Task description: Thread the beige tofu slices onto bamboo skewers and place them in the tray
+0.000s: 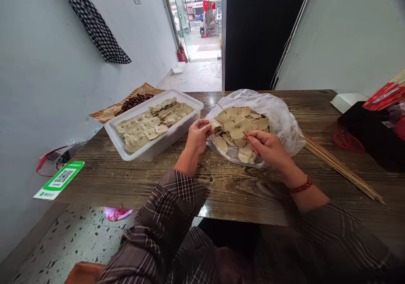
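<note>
Thin, round beige slices [226, 115] lie heaped in a clear plastic bag [280, 111] spread open in front of me. My left hand [198, 134] is at the bag's left edge, thumb and fingers pinching one beige slice [215, 124]. On the right, my right hand [264, 145] is closed in a pinch over the heap, at what looks like the end of a thin skewer. A thin stick tip [219, 105] shows beyond the slices. Left of the bag, a white plastic tub [152, 151] holds skewered slices [148, 128] in rows.
Loose bamboo skewers [343, 163] lie right of the bag. A black container [367, 136] with red-wrapped sticks [386, 94] stands far right, near red scissors [348, 141]. Dark brown skewered pieces [136, 102] rest on paper behind the tub. A green QR card [60, 179] hangs left.
</note>
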`<state>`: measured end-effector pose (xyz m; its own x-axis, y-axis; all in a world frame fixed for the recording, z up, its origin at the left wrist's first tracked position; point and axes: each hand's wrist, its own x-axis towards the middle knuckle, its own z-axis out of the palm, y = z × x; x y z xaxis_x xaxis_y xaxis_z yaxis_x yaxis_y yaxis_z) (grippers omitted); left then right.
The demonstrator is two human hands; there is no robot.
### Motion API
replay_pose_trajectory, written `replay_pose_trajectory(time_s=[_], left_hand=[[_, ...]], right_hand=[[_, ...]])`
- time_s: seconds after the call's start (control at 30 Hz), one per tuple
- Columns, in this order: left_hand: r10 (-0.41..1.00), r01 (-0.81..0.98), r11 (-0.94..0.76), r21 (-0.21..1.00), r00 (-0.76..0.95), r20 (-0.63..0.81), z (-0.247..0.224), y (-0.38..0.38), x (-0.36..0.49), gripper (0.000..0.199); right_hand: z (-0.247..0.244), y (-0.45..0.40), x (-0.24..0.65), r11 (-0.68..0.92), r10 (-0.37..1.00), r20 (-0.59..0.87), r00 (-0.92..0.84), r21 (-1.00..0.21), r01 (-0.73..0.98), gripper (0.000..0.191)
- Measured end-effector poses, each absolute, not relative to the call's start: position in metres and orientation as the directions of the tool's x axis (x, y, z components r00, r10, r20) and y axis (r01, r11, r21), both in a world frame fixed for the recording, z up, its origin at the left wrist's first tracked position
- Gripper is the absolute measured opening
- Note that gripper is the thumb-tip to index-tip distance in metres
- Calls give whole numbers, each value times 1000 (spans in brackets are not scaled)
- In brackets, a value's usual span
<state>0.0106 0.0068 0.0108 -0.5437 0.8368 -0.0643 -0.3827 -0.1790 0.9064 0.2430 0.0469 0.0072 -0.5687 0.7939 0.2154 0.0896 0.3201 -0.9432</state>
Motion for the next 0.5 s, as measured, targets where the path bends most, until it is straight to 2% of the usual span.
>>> replay_pose_trajectory(time_s=[0.1,0.13,0.2,0.27,0.33,0.4,0.5], left_hand=[[849,-282,-111,953,-525,-57,9,7,9,25],[851,-190,-89,978,-524,-24,8,7,8,26],[839,102,-46,994,-535,94,8,8,6,28],[819,427,15,904,-523,234,8,7,4,28],[818,634,80,770,-483,313,8,7,3,24],[821,706,114,699,-463,333,6,6,1,18],[802,636,84,767,-500,326,4,6,0,14]], right_hand=[[4,49,244,318,800,216,-560,-944,90,35],[4,50,244,318,802,218,-557,-944,88,35],[3,51,244,319,806,225,-547,-944,81,34],[3,52,245,310,812,225,-538,-948,72,33],[4,53,245,295,817,216,-534,-953,67,33],[5,52,245,286,819,208,-535,-956,65,34],[4,51,246,281,814,204,-544,-958,62,34]])
